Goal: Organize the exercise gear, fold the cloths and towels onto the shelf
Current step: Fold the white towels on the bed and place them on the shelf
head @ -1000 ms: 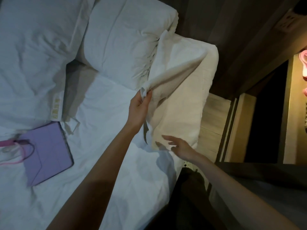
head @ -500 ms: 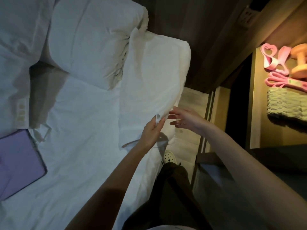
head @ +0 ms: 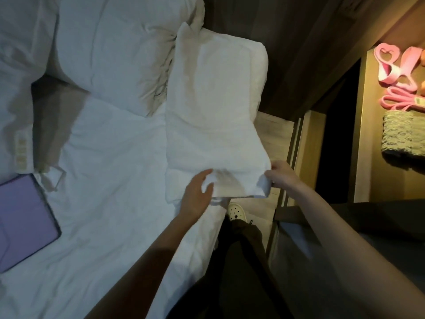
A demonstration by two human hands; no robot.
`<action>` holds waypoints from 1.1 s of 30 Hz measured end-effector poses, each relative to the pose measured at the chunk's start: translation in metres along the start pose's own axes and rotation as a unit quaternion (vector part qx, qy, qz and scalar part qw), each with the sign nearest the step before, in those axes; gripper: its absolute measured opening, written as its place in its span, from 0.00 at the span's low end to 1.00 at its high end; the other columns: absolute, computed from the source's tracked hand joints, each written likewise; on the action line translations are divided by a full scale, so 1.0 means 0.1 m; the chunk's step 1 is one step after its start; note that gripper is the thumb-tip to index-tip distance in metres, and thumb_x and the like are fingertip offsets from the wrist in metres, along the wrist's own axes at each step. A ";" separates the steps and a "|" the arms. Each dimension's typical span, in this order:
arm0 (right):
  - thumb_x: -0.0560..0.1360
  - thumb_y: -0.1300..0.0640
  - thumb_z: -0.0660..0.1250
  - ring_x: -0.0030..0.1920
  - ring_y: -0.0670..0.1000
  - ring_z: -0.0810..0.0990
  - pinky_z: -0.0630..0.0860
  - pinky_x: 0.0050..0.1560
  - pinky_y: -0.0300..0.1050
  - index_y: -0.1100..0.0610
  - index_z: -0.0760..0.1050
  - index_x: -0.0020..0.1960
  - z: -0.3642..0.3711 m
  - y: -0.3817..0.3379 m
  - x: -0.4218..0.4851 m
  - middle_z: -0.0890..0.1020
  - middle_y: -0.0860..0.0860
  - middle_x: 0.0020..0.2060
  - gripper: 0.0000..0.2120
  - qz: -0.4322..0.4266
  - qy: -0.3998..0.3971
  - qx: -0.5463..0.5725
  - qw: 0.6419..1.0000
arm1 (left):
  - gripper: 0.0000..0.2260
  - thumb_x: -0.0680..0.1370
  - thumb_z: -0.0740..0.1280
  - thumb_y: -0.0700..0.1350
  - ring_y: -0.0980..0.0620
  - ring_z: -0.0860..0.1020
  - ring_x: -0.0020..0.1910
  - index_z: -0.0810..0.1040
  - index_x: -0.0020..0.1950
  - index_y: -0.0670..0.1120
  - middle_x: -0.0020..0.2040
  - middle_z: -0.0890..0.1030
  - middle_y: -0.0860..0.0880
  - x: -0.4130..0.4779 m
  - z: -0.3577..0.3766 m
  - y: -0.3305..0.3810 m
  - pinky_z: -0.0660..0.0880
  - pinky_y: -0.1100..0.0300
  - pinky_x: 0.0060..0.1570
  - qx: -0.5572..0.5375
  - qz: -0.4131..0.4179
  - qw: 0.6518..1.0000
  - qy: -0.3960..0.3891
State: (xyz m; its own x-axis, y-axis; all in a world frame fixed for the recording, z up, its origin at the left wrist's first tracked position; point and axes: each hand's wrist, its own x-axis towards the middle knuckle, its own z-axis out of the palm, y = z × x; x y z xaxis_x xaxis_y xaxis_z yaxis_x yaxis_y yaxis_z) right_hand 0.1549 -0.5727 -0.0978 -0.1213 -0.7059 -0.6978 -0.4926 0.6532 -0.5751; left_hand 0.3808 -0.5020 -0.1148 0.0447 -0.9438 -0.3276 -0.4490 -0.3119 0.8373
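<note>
Big white bed [head: 110, 180] spreads out left of my fingers. The white towel [head: 213, 111] lies along its edge, running away from me. Off to the right, the shelf [head: 372, 134] carries a folded grey cloth [head: 404, 134] and pink bands [head: 411, 61]. My left hand [head: 197, 194] grips the towel's near left corner, and my right hand [head: 280, 174] pinches the near right one.
</note>
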 end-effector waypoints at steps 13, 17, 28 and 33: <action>0.79 0.49 0.63 0.58 0.51 0.71 0.67 0.58 0.46 0.57 0.64 0.72 0.77 0.76 0.73 0.73 0.54 0.65 0.25 0.064 -0.018 0.158 0.985 | 0.46 0.61 0.79 0.59 0.37 0.60 0.67 0.63 0.74 0.52 0.72 0.57 0.40 0.39 -0.13 -1.04 0.70 0.41 0.60 0.265 -0.154 0.951 0.031; 0.77 0.49 0.66 0.46 0.46 0.76 0.71 0.41 0.37 0.56 0.69 0.61 0.85 0.70 0.84 0.77 0.53 0.56 0.17 0.039 0.051 0.180 0.982 | 0.37 0.57 0.80 0.58 0.35 0.74 0.57 0.79 0.63 0.47 0.64 0.72 0.34 0.28 -0.11 -1.30 0.74 0.44 0.50 0.428 0.076 0.899 0.050; 0.78 0.52 0.64 0.44 0.42 0.80 0.76 0.36 0.33 0.54 0.63 0.58 0.57 0.55 0.60 0.76 0.44 0.48 0.14 -0.128 0.071 0.090 0.985 | 0.09 0.68 0.63 0.37 0.41 0.73 0.37 0.77 0.48 0.40 0.41 0.74 0.41 0.22 -0.61 -1.02 0.67 0.56 0.29 0.409 0.144 0.900 0.033; 0.78 0.54 0.64 0.42 0.44 0.81 0.78 0.36 0.38 0.49 0.65 0.58 0.69 0.69 0.52 0.79 0.44 0.47 0.11 -0.156 0.114 0.035 0.981 | 0.08 0.70 0.59 0.38 0.42 0.75 0.31 0.78 0.41 0.40 0.36 0.75 0.41 -0.10 -0.65 -1.18 0.69 0.56 0.22 0.450 0.152 0.880 0.022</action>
State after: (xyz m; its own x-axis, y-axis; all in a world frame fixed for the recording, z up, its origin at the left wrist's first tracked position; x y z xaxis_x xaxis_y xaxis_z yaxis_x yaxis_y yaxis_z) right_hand 0.1745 -0.5455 -0.2029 -0.1672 -0.9117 -0.3754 -0.4766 0.4080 -0.7787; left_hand 0.4916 -0.4630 -0.1819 -0.1739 -0.9780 -0.1153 -0.9699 0.1498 0.1920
